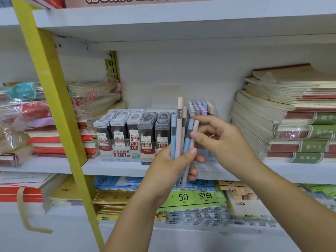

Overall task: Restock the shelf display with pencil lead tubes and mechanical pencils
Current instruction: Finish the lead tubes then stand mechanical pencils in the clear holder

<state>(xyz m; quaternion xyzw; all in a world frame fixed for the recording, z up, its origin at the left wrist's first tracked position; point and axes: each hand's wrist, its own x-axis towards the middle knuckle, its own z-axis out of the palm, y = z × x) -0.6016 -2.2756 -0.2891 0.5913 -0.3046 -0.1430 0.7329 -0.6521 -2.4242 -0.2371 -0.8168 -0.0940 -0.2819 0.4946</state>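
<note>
My left hand (169, 166) grips a bunch of several pastel mechanical pencils (179, 131), blue and pink, held upright in front of the middle shelf. My right hand (220, 140) pinches the top of one pink pencil (195, 127) in that bunch between thumb and fingers. Behind the hands, a clear display box holds more pencils (199, 107) with blue, purple and pink caps standing upright. To its left, two display boxes carry rows of pencil lead tubes (127, 128), the left box (120, 151) with grey caps and the right rows (154, 124) darker.
A yellow shelf upright (60, 113) slants down the left. Stacks of notebooks (291, 113) fill the shelf's right end, and wrapped notebooks (45, 124) the left. The white shelf edge (112, 167) runs below the boxes. The lower shelf holds paper pads (190, 197).
</note>
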